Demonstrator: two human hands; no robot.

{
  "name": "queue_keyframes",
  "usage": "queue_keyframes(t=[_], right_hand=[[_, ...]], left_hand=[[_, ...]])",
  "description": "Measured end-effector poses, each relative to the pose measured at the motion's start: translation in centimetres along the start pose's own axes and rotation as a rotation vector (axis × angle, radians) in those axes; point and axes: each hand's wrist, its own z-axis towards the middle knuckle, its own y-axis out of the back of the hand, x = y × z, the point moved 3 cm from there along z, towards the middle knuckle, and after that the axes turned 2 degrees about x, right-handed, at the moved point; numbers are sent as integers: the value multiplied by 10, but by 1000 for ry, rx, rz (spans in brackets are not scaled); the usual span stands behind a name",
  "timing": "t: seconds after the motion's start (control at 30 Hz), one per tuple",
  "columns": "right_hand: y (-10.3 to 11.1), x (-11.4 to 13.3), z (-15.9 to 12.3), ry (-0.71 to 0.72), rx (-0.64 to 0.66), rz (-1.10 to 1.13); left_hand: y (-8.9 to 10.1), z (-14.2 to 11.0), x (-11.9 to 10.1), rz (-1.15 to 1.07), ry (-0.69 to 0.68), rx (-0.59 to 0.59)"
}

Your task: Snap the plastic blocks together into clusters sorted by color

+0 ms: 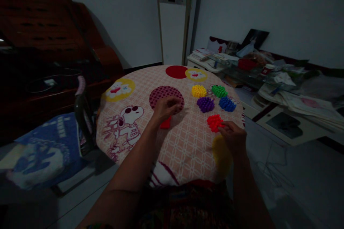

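Observation:
In the head view, my right hand (pixel 234 134) reaches to a red cluster of small knobby, bead-like pieces (pixel 214 123). Its thumb and fingertips are pinched at the cluster's right edge, on a small red piece. My left hand (pixel 168 108) is over the dark red dotted circle on the cloth, its fingers curled together. Whatever might be between those fingertips is too small and dim to make out. Under the left wrist lies a flat red piece (pixel 165 123), partly hidden. Beyond the red cluster sit purple (pixel 205 104), blue (pixel 227 104), yellow (pixel 199 91) and green clusters (pixel 219 91).
A patterned cloth (pixel 185 154) covers the round table. On the left stands a chair with a blue cover (pixel 51 150), in front of a wooden bench (pixel 48 35). Cluttered low cabinets (pixel 290 121) run along the right wall.

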Motion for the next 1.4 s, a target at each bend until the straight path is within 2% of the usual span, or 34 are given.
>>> queue_keyframes(t=[0.07, 0.1, 0.17, 0.23, 0.3, 0.43, 0.53, 0.63, 0.7, 0.8, 0.9, 1.03, 1.27, 1.4], right_hand=[[2, 0, -1, -18, -34, 23], [2, 0, -1, -22, -47, 33], [0, 1, -1, -13, -54, 44], [-1, 2, -1, 5, -48, 39], [-3, 3, -1, 18, -45, 34], [-4, 8, 0, 14, -34, 49], [-5, 12, 0, 23, -27, 78], [-8, 17, -2, 31, 2, 123], [-12, 21, -4, 36, 33, 153], [-24, 31, -8, 43, 97, 243], [-36, 45, -12, 73, 193, 322], [-41, 64, -16, 166, 285, 355], [-38, 66, -19, 201, 318, 400], [-36, 67, -20, 176, 351, 473]], left_hand=[[22, -1, 5, 147, 47, -40], [30, -2, 8, 226, 80, -11], [40, -5, 15, 367, 153, 128], [43, -10, 21, 462, 206, 299], [40, -13, 23, 517, 218, 409], [30, -13, 22, 526, 207, 456], [24, -9, 20, 374, 197, 377], [15, -7, 16, 30, 223, 256], [5, -8, 9, -233, 263, 267], [-16, -12, -6, -480, 280, 368], [-38, -18, -17, -589, 292, 525], [-58, -27, -18, -699, 335, 731], [-63, -32, -15, -724, 338, 921], [-64, -33, -17, -726, 342, 953]])
